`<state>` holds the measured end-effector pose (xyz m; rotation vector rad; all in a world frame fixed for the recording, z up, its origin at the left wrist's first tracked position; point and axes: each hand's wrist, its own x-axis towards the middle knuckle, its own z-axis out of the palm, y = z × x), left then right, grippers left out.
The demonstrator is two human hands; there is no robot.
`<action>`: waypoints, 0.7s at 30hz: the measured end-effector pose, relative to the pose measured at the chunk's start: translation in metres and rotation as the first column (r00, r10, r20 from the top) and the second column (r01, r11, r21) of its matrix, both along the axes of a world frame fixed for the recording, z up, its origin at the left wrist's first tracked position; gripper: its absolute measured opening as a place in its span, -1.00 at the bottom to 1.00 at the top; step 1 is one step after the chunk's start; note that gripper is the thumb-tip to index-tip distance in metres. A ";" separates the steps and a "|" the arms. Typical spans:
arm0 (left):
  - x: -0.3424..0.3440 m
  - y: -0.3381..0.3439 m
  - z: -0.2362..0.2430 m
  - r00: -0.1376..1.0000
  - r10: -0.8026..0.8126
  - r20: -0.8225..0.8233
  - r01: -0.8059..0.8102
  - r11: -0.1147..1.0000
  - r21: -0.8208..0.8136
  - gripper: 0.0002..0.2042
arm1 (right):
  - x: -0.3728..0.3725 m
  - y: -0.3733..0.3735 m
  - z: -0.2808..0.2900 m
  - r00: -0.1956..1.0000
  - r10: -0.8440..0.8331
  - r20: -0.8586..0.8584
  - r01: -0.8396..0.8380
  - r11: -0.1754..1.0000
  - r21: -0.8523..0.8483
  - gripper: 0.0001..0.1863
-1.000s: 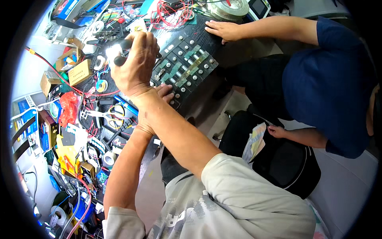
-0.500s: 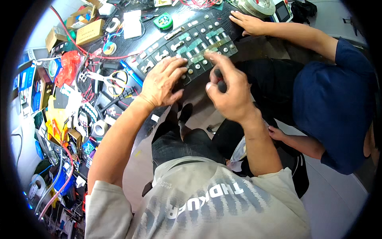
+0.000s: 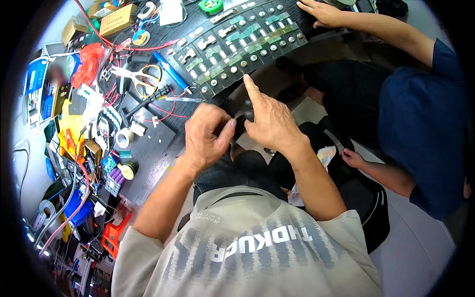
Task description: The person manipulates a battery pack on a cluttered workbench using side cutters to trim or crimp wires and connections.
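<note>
My right hand is curled round a dark-handled tool, with the index finger stretched toward the lower edge of a long dark strip of modules bearing round silver terminals and green tape. My left hand is below that strip with its fingers curled; what is inside them is hidden. On the desk to the left lie a blue pen-like tool, yellow-handled scissors and a thin silver strip.
A co-worker in dark blue is at my right, one hand at the far desk edge, the other low by a pale packet. Red cables, cartons, a red bag and assorted clutter crowd the left.
From high over the modules, my right hand has moved down and right, then slightly left. My left hand has moved down off the modules, and its fingers have curled.
</note>
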<state>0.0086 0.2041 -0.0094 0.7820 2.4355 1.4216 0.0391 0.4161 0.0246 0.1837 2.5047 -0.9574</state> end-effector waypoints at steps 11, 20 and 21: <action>0.050 -0.044 -0.052 0.845 0.248 0.474 -0.089 0.939 -0.332 -0.62 | -0.004 -0.012 -0.005 0.994 0.109 0.001 -0.109 0.992 0.061 0.05; 0.037 -0.067 -0.101 0.730 0.305 0.611 -0.117 0.937 -0.328 -0.57 | -0.020 -0.018 -0.001 0.997 0.069 0.016 -0.070 0.992 0.106 0.05; 0.038 -0.066 -0.102 0.724 0.302 0.620 -0.106 0.937 -0.333 -0.56 | -0.020 -0.017 -0.002 0.998 0.063 0.016 -0.064 0.994 0.093 0.05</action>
